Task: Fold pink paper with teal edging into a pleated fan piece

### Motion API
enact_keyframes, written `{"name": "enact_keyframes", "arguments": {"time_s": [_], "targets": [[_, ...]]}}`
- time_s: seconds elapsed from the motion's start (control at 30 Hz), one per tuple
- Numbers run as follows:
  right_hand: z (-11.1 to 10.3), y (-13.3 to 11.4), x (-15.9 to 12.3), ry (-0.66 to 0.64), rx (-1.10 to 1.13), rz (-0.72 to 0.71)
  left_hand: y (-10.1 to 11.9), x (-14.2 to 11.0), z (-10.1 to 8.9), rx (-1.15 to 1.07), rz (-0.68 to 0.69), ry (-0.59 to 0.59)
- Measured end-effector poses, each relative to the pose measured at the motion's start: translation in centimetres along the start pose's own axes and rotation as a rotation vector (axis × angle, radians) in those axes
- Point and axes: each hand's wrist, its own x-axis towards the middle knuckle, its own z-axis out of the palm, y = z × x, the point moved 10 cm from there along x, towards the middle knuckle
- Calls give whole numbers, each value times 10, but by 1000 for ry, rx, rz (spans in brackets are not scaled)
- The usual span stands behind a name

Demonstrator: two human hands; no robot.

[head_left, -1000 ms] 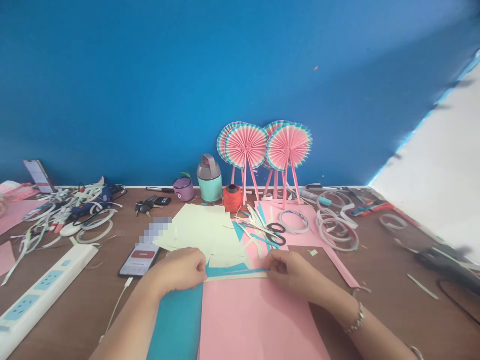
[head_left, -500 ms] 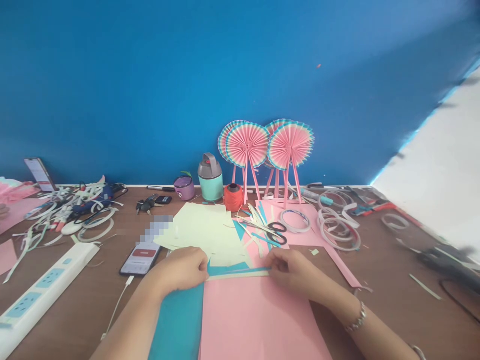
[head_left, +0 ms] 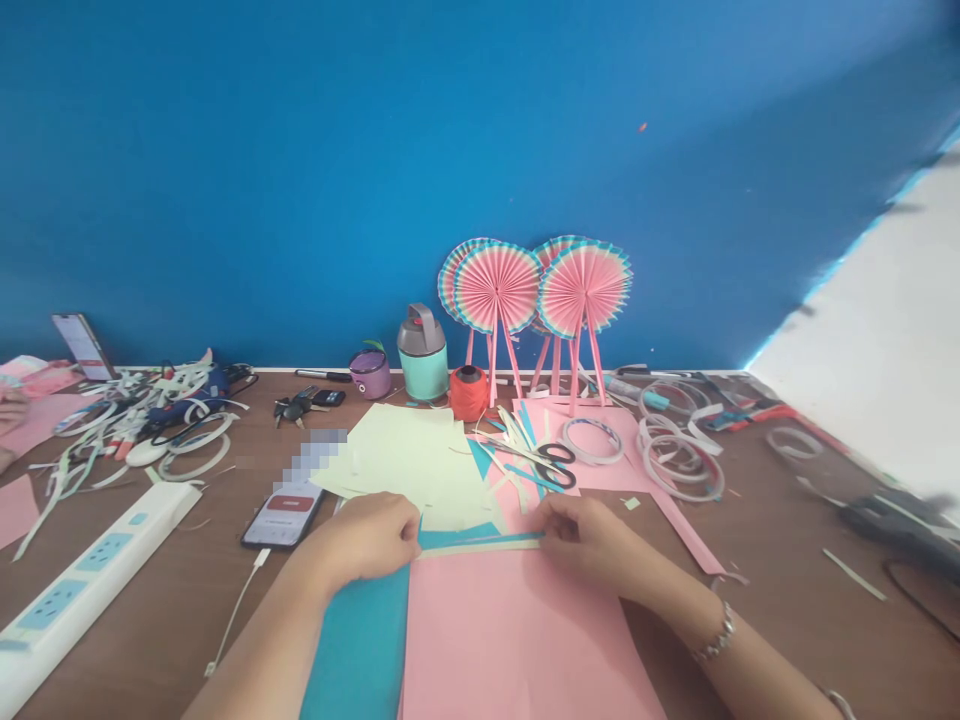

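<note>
In the head view a pink sheet of paper lies in front of me. Its far edge shows a narrow cream band and a blue band. My left hand has curled fingers pinching the left end of this banded edge. At the right end my right hand pinches the same edge between thumb and fingers. Under my left forearm a blue sheet sticks out beside the pink one. Pale cream sheets lie just beyond the hands, and the fingertips are partly hidden.
Black-handled scissors rest among paper strips. Behind stand pleated pink paper fans, a red spool and a teal flask. A phone and a power strip are left; tape rolls lie right. Another person's hand shows far left.
Both my hands keep their grip on the paper edge with hardly any movement. The view has shifted slightly, and more of the other person's hand shows at the far left.
</note>
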Motion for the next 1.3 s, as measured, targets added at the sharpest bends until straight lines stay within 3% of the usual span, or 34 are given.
{"name": "enact_keyframes", "arguments": {"time_s": [1.3], "targets": [[-2, 0, 0, 13, -19, 18, 3, -2, 0, 31, 21, 26]]}}
